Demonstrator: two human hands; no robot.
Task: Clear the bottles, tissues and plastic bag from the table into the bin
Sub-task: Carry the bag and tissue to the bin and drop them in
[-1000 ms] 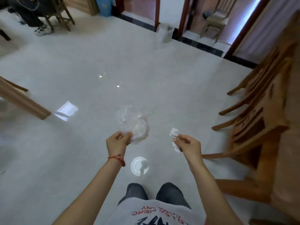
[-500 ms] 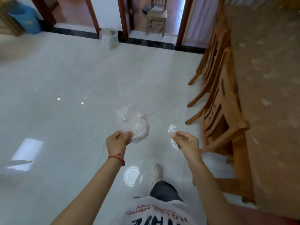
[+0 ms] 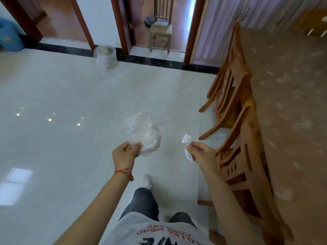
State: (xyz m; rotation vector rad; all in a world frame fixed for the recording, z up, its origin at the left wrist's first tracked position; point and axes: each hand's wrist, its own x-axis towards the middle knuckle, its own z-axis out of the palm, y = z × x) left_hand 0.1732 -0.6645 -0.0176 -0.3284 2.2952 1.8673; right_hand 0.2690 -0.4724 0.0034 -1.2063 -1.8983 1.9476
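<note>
Shirt (image 3: 155,232) text reads upside down, roughly "MERC COMPANY". Left hand (image 3: 124,153) grips bag (image 3: 143,133), right hand (image 3: 201,152) pinches tissue (image 3: 187,139). Bin (image 3: 105,56) upper left, chairs (image 3: 235,121) right.

Grey T-shirt (image 3: 155,230): red print, upside down, partly legible "…D.LSE MERC… COMPANY"; dark lettering below unreadable.

Hands out front over the floor, bin far ahead.

Left hand (image 3: 124,154) gripping plastic bag (image 3: 143,134), left of right hand (image 3: 201,152) pinching tissue (image 3: 187,139). Bin (image 3: 106,56) well ahead by the doorways, slightly left. Row of chairs (image 3: 235,121) along the right, tucked against bench (image 3: 290,110). Another chair (image 3: 161,27) beyond the far doorway.
</note>
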